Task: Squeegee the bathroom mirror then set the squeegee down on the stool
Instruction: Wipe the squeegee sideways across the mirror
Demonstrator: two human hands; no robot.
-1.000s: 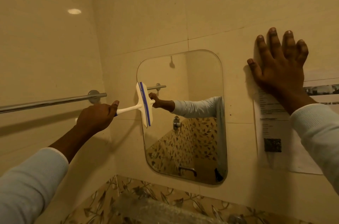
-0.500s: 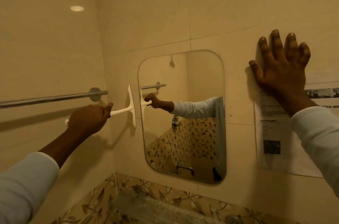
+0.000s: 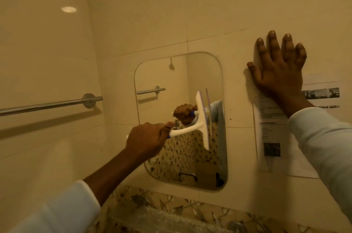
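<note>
White plastic squeegee [image 3: 199, 125] at work on a round-cornered bathroom mirror [image 3: 171, 78]. Grips the handle in the left hand [image 3: 146, 139], fingers curled round it and thumb laid along the top toward the blade. Holds the blade nearly upright, tipped a little, against the right half of the glass at about mid-height, close to the mirror's right edge. Meets its own reflection there: a mirrored fist [image 3: 183, 113] and a second blade just beside the real one, edged with a thin bluish strip.

Presses the right hand [image 3: 280, 68] flat on the beige wall tile to the right of the mirror, fingers straight and spread, holding nothing. Rests the heel of that palm on the top corner of a printed paper notice [image 3: 272, 129] stuck to the wall, its small text too blurred to read, with a dark square code [image 3: 272, 149] low on the sheet.

Pale long sleeves [image 3: 57, 211] on both forearms. Chrome towel bar [image 3: 49, 106] along the left wall, well apart from the squeegee and repeated in the glass. Leaf-patterned tile border [image 3: 171, 206] below the mirror. Bright oval glare [image 3: 69, 9] high on the glossy left wall.
</note>
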